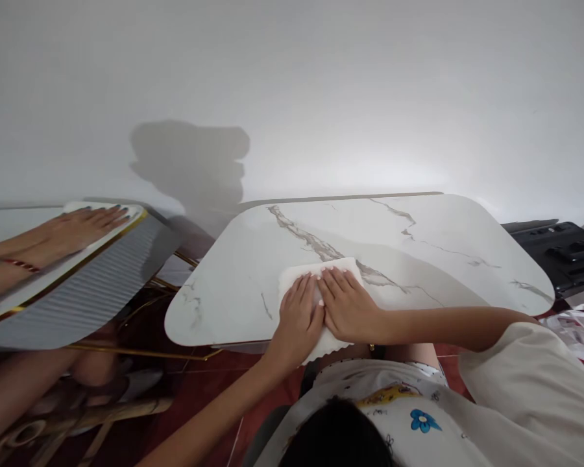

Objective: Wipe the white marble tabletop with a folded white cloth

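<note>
A white cloth [292, 275] with a scalloped edge lies folded near the front edge of a white marble-patterned tabletop [233, 279]. My left hand [298, 318] rests flat on the cloth, its fingers stretched forward and lying close together. Beside it, my right hand [348, 305] also presses flat on the cloth with its fingers extended, and the two thumbs nearly meet. Part of the cloth hangs over the front edge toward my lap. Neither hand is wrapped around anything.
At the left, another person's hands [85, 230] lie flat on a gold-trimmed table [97, 292] with ribbed sides. A black appliance [571, 250] stands beyond the tabletop's right end, near clear plastic wrapping [577, 331]. Behind is a white wall [345, 97]; bamboo-like furniture [102, 415] sits lower left.
</note>
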A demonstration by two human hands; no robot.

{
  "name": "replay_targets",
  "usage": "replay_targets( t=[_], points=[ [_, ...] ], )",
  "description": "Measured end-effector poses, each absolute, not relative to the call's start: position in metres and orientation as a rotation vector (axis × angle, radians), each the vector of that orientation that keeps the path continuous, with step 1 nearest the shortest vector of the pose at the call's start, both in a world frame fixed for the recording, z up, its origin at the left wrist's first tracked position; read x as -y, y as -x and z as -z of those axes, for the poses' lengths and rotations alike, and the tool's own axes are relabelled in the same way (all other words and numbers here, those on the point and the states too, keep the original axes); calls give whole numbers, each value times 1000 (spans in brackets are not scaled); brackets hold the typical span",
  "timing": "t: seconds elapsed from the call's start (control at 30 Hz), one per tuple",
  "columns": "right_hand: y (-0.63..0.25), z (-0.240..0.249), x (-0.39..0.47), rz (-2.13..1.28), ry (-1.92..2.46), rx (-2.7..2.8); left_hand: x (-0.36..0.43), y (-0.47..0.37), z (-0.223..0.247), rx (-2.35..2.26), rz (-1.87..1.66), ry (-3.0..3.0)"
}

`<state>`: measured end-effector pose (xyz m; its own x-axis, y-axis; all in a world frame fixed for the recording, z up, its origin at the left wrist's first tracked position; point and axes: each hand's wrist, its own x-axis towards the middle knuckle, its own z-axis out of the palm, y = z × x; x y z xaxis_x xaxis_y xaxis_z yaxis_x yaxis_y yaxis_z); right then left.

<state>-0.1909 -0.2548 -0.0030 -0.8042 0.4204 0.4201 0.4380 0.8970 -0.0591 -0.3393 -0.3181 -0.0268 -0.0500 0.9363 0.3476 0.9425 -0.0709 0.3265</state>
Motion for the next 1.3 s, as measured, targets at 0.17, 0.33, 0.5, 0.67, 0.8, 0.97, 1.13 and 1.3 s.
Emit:
replay_targets(
  t=[0.17, 0.33, 0.5, 0.67, 0.8, 0.97, 1.13, 1.3],
  points=[
    [165, -1, 228, 2, 754, 2666, 283, 319, 26, 2192, 858, 2281],
    [161, -4, 178, 35, 852, 2719, 218, 315, 22, 2181, 895, 2330],
    [180, -11, 113, -18, 959, 2777, 149, 324, 16, 2315, 954, 2232],
    [212, -10, 51, -103, 1100, 2771, 83, 343, 20, 2202, 1039, 2089],
    [237, -4, 13, -32, 1166, 2652, 39, 360, 18, 2127, 964, 2064],
    [258, -3, -26, -51, 1178, 2614, 6, 375, 9, 2130, 930, 2039],
    [265, -4, -43, -56, 1186, 2554, -9, 382, 6, 2141, 1009, 2027],
    [266, -1, -43, -21, 1190, 2547, -11, 382, 8, 2098, 1020, 2035]
  ],
)
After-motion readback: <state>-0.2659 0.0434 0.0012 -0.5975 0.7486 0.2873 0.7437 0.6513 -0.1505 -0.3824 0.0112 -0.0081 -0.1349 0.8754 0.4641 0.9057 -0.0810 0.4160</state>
